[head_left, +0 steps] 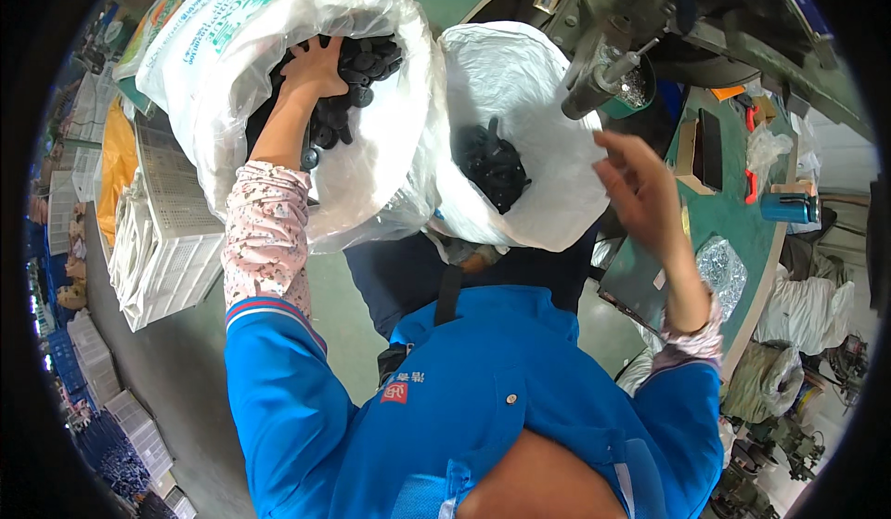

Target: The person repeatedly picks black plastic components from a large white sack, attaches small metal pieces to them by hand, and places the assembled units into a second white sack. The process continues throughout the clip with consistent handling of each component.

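Observation:
My left hand [314,69] reaches into a large white woven sack [371,171] at the left. Its fingers are spread on a heap of black round plastic-looking parts [362,59], with the fingertips partly hidden among them. To the right of the second white sack [557,175] my right hand [639,189] hovers with its fingers apart and loosely bent; nothing shows in it. A smaller pile of black parts [497,162] lies at the bottom of that second sack, their exact kind too small to tell.
A dark metal machine [594,73] stands just beyond my right hand, with a green container [636,92] of small shiny pieces beside it. A blue cylinder [789,208] lies on the green table [640,268] at the right. White plastic crates [176,231] stand at the left.

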The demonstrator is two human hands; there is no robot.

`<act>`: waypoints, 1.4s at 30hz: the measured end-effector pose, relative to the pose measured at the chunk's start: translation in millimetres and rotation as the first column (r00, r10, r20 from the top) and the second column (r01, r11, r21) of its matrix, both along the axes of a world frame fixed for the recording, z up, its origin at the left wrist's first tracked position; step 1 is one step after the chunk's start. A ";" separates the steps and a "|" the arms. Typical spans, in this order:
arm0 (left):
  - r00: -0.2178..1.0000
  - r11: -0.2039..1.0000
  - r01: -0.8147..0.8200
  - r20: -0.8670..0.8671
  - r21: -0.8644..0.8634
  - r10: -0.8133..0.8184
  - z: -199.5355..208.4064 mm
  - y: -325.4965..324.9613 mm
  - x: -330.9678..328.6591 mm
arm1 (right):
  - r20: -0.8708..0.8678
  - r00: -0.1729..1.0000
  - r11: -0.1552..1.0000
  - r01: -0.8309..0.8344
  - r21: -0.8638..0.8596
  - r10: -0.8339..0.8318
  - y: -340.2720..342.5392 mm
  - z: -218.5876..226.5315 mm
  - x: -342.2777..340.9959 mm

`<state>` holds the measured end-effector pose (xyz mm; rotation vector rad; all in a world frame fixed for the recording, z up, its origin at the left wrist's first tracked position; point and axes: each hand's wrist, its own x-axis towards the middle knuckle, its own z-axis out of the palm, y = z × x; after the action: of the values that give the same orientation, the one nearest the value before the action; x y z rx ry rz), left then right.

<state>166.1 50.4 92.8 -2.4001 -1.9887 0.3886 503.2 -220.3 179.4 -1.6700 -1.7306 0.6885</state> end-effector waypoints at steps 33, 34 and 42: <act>0.995 0.990 0.010 0.096 0.141 -0.024 -40.5 -10.0 5.8 | -0.316 0.949 1.000 0.009 -0.028 -0.017 -55.9 -85.9 -62.7; 0.990 0.983 0.066 0.114 0.174 -0.087 -43.0 -16.0 1.0 | -0.323 0.946 1.000 0.010 -0.026 -0.018 -56.3 -87.1 -62.9; 0.907 0.961 0.120 0.367 0.249 -0.208 -22.7 -83.9 -40.4 | -0.317 0.948 1.000 -0.019 -0.013 0.014 -59.8 -94.5 -62.0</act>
<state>125.7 -33.5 70.1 -2.6248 -1.8043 -0.3271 441.2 -280.0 84.9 -1.4629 -1.5145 0.9260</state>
